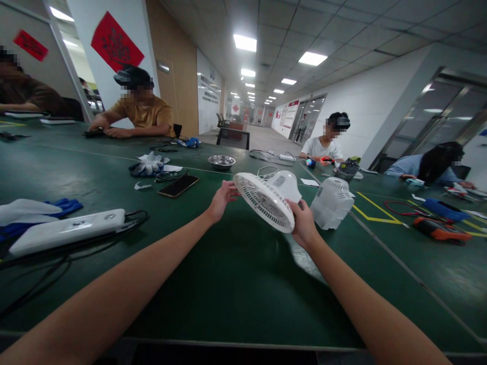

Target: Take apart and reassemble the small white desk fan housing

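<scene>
A white electric fan head (283, 190) with a round slotted grille is tilted above the green table, its grille turned down and toward me. My right hand (304, 223) is closed on the right side of its rim. At the opposite edge, my left hand (222, 200) has its fingers stretched out and apart. Its fingertips are right at the rim, and I cannot tell whether they touch it. Beside my right hand stands a white plastic housing (332, 204) with vent slots. Part of the fan's back is hidden behind the grille.
A phone (178, 185), a metal bowl (221, 161) and work gloves (150, 165) lie beyond my left hand. A white power strip (72, 230) with black cables is at left. An orange-black meter (441, 230) and a blue pouch (445, 209) lie right. Several people sit around the table.
</scene>
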Demonstrator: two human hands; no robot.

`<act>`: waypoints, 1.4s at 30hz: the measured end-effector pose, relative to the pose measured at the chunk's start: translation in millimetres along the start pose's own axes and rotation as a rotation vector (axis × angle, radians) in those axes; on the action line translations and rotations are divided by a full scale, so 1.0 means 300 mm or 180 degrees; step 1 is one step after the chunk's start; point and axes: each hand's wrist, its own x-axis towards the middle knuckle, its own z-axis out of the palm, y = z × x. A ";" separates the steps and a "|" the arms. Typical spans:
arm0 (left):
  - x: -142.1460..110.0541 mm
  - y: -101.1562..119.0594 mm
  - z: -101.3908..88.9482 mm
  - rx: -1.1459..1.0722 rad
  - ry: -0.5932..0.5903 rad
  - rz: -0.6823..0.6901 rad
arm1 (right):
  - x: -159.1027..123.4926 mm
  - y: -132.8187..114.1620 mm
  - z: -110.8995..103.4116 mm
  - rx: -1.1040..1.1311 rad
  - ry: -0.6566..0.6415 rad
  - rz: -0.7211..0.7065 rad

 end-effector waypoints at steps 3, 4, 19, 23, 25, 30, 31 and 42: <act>-0.009 0.000 0.019 -0.0081 0.0013 0.0119 | -0.019 0.002 0.019 0.0467 -0.0544 0.0515; -0.013 -0.002 0.024 -0.0160 0.0007 0.0040 | -0.023 0.004 0.022 0.0567 -0.0726 0.0711; -0.018 0.013 0.050 0.0414 0.0597 -0.0260 | 0.062 0.073 -0.074 -0.1089 0.0011 -0.0508; -0.030 0.014 0.049 0.0347 0.0553 -0.0520 | 0.106 0.075 -0.202 -0.2625 0.0454 -0.1120; -0.036 0.018 0.047 0.0300 0.0573 -0.0601 | 0.118 0.093 -0.238 -0.3068 0.0459 -0.1120; -0.034 0.017 0.038 0.0303 0.0651 -0.0662 | 0.135 0.105 -0.241 -0.3376 0.0579 -0.1080; -0.031 0.013 0.035 0.0308 0.0680 -0.0679 | 0.136 0.090 -0.242 -0.3357 0.0700 -0.1281; -0.007 -0.020 0.004 0.0480 0.0728 -0.0703 | 0.175 0.056 -0.450 -0.2542 0.2619 -0.0401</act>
